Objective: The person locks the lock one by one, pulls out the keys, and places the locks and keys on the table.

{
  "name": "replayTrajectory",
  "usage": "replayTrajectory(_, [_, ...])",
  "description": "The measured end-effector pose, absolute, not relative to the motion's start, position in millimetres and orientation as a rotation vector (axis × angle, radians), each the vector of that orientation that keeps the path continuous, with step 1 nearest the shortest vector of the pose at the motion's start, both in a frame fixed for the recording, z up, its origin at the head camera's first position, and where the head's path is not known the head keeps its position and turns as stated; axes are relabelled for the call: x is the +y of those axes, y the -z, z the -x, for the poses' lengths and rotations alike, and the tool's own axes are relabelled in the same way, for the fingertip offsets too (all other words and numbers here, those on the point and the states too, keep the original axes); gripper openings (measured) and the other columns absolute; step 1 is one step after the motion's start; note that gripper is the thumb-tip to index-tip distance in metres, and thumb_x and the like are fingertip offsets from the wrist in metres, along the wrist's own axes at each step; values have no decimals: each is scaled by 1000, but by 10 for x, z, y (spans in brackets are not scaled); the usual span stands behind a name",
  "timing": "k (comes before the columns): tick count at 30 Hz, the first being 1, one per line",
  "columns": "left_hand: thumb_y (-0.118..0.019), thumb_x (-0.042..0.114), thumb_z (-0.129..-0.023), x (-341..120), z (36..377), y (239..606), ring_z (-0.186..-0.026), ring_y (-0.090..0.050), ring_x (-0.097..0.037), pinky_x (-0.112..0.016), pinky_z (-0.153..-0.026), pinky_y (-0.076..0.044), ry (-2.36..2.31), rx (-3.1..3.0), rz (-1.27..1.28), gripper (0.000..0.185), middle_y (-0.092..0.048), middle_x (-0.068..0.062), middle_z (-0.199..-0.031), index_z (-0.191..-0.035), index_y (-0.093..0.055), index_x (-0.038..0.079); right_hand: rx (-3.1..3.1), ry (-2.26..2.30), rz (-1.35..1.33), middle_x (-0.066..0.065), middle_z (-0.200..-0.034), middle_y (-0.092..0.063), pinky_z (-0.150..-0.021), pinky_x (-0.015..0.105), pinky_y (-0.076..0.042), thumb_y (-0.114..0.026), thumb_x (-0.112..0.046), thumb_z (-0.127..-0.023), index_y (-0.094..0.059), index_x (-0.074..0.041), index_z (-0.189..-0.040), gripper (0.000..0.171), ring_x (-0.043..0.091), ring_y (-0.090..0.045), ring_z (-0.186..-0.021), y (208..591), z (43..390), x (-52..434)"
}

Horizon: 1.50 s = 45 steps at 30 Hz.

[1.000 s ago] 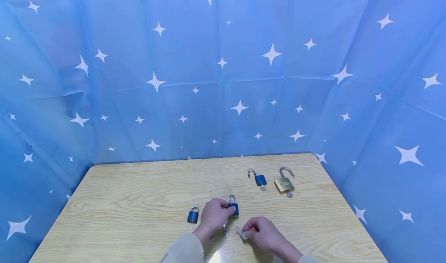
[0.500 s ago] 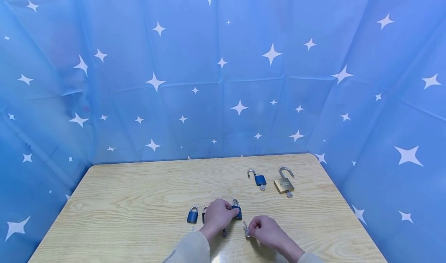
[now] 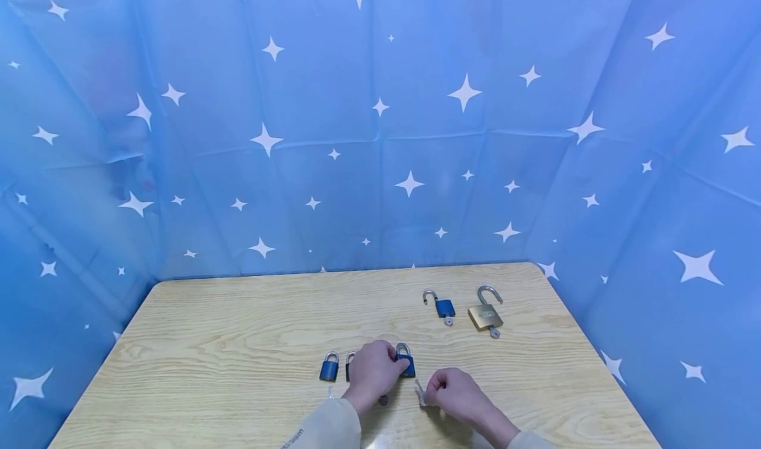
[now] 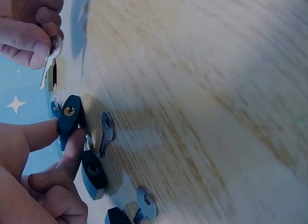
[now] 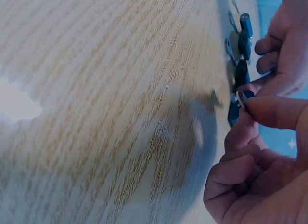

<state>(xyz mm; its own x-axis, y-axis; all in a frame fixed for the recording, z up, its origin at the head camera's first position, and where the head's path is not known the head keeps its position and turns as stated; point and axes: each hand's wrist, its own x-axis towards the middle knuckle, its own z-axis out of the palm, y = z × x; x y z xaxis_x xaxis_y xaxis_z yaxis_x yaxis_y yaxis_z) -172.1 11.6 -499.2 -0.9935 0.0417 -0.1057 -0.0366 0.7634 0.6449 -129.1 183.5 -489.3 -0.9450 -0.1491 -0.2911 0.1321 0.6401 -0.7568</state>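
Note:
My left hand (image 3: 376,372) pinches a small blue padlock (image 3: 407,366) between thumb and fingers; its shackle is closed and points away. In the left wrist view the keyhole end of that padlock (image 4: 70,111) faces the camera. A silver key (image 3: 420,393) is pinched by my right hand (image 3: 460,394), just right of and nearer than the padlock, apart from it. The key's blade (image 4: 44,72) points toward the far side. Left of my left hand stand a closed blue padlock (image 3: 329,367) and a dark padlock (image 3: 349,368), partly hidden by the hand.
Farther back on the right lie a blue padlock (image 3: 444,308) and a larger brass padlock (image 3: 485,315), both with swung-out shackles and keys inserted. Loose keys lie in front of the padlock row, including one key (image 4: 108,127) and another key (image 4: 147,202). A starry blue curtain (image 3: 380,172) surrounds the table.
My left hand has shifted the blue padlock slightly right and nearer. The key in my right hand has moved a little right and turned from pointing left to pointing away.

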Motion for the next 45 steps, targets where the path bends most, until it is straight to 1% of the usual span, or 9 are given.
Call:
replayTrajectory(10, [-76, 40, -80, 151, 1730, 5002, -47, -42, -12, -30, -46, -29, -819, 3016, -119, 45, -44, 8, -48, -54, -46, 20, 2518, 1181, -33, -2, -69, -59, -55, 27, -38, -68, -14, -74, -63, -9, -71, 7, 15, -51, -64, 4883, 1296, 1833])
replayTrajectory(22, [-77, 39, -79, 161, 1747, 5042, -48, -45, -13, -31, -44, -31, -723, 3065, -153, 38, -47, 7, -50, -58, -52, 19, 2537, 1176, -32, -4, -66, -57, -53, 25, -35, -68, -13, -73, -63, -10, -68, 8, 14, -49, -63, 4896, 1314, 1798])
replayTrajectory(24, [-76, 38, -80, 147, 1746, 5033, -50, -47, -12, -30, -45, -33, -753, 3074, -163, 32, -53, 7, -53, -62, -57, 19, 2541, 1178, -24, -4, -66, -58, -53, 25, -35, -68, -13, -72, -64, -10, -67, 8, 14, -50, -63, 4898, 1316, 1796])
replayTrajectory(27, [-74, 38, -83, 107, 1747, 5011, -50, -50, -9, -28, -47, -36, -818, 3076, -176, 22, -63, 7, -61, -78, -68, 17, 2558, 1184, -8, -4, -66, -59, -55, 25, -36, -69, -14, -72, -64, -10, -67, 8, 13, -51, -65, 4892, 1312, 1789])
replayTrajectory(30, [-71, 36, -87, 48, 1751, 4979, -48, -49, -6, -25, -46, -37, -918, 3058, -190, 22, -66, 6, -64, -95, -73, 15, 2577, 1179, -5, -4, -68, -60, -56, 25, -37, -69, -14, -72, -65, -9, -67, 8, 13, -51, -66, 4879, 1306, 1778])
replayTrajectory(32, [-69, 33, -88, -9, 1749, 4957, -46, -47, -4, -24, -45, -35, -975, 3046, -198, 20, -64, 7, -61, -96, -73, 15, 2590, 1174, -9, -3, -68, -60, -57, 25, -37, -69, -14, -71, -65, -9, -67, 8, 13, -51, -66, 4869, 1305, 1762])
replayTrajectory(36, [-68, 29, -88, -128, 1733, 4923, -50, -52, -2, -22, -46, -37, -1022, 3054, -195, 15, -68, 8, -66, -93, -73, 16, 2626, 1157, -24, -4, -66, -59, -56, 25, -36, -70, -14, -71, -63, -9, -65, 10, 13, -51, -65, 4877, 1306, 1726])
replayTrajectory(38, [-68, 29, -89, -182, 1720, 4915, -52, -53, 0, -21, -46, -38, -1020, 3053, -187, 13, -70, 9, -70, -92, -73, 18, 2644, 1148, -27, -4, -65, -58, -55, 25, -36, -71, -15, -70, -62, -10, -64, 12, 13, -51, -64, 4896, 1311, 1704])
replayTrajectory(45, [-65, 31, -90, -313, 1674, 4907, -50, -49, 1, -22, -49, -39, -1078, 3000, -163, 13, -69, 11, -69, -91, -72, 20, 2698, 1104, -6, -5, -61, -56, -52, 25, -36, -71, -15, -68, -60, -12, -61, 13, 12, -49, -58, 4958, 1322, 1624])
